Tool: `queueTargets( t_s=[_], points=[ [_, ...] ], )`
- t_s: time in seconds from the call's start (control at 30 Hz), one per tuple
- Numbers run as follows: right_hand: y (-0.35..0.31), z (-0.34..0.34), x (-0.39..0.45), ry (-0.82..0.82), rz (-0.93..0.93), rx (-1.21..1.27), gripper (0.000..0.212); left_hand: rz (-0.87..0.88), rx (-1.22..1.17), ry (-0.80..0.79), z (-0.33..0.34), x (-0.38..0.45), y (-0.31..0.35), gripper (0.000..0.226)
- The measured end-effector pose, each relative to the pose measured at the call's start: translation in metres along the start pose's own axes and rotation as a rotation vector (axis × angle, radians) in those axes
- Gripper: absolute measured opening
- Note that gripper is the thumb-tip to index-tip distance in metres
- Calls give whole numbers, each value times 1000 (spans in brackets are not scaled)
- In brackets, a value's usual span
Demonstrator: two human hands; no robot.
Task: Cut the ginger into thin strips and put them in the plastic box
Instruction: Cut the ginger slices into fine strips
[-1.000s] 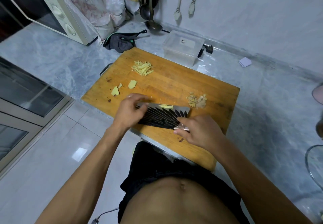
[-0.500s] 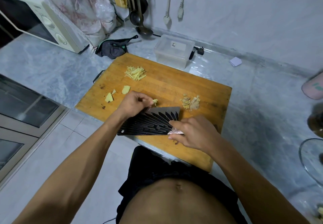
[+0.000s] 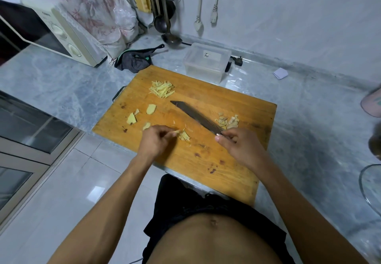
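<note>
One knife (image 3: 196, 117) — one plastic box (image 3: 206, 62) — two hands.

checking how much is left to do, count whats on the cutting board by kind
Piles of cut ginger strips: 2, far one, fresh one by the left hand
Uncut ginger slices: 4
Peel scrap heaps: 1
Knives: 1, held in the right hand
Total: 8

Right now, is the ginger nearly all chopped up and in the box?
Not yet. Done: one pile of thin yellow ginger strips lies on the wooden cutting board. In hand: the left hand gathers a small fresh-cut heap; the right hand holds the dark knife. Left: several flat ginger slices uncut, and the clear plastic box looks empty.
</note>
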State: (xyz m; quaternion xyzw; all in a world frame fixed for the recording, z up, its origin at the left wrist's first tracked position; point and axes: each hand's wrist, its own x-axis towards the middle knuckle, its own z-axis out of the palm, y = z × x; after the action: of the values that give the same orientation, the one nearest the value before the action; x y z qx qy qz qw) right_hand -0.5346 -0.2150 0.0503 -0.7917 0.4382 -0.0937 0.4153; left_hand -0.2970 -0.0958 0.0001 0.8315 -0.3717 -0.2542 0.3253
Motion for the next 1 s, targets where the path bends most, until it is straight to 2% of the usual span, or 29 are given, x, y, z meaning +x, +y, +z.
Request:
queueTargets(
  t_s=[0.13,0.2,0.27,0.37,0.53,0.63,0.7,0.8,0.93,1.0],
  points=[
    [-6,2,5,40,33,114,30,257,384,-200,9,13,12,23],
    [-8,4,6,52,27,154,30,301,529,-301,9,23,15,33],
    [-10,5,6,63,14,180,31,296,566,-406,6,32,18,39],
    [-10,6,7,68,18,211,32,378,704,-541,4,41,23,43],
    [-11,6,10,76,27,259,30,518,748,-566,0,41,16,38],
    [-11,7,13,81,24,258,30,469,717,-563,-3,42,15,28],
    [-12,9,16,72,25,251,30,430,676,-510,-2,42,13,23],
    [-17,12,21,53,29,252,29,315,525,-340,2,36,8,21],
    [-24,11,30,31,52,262,26,29,72,-21,4,30,0,9],
    [-29,8,38,23,61,265,28,-81,-78,76,-4,35,-1,7]
  ],
)
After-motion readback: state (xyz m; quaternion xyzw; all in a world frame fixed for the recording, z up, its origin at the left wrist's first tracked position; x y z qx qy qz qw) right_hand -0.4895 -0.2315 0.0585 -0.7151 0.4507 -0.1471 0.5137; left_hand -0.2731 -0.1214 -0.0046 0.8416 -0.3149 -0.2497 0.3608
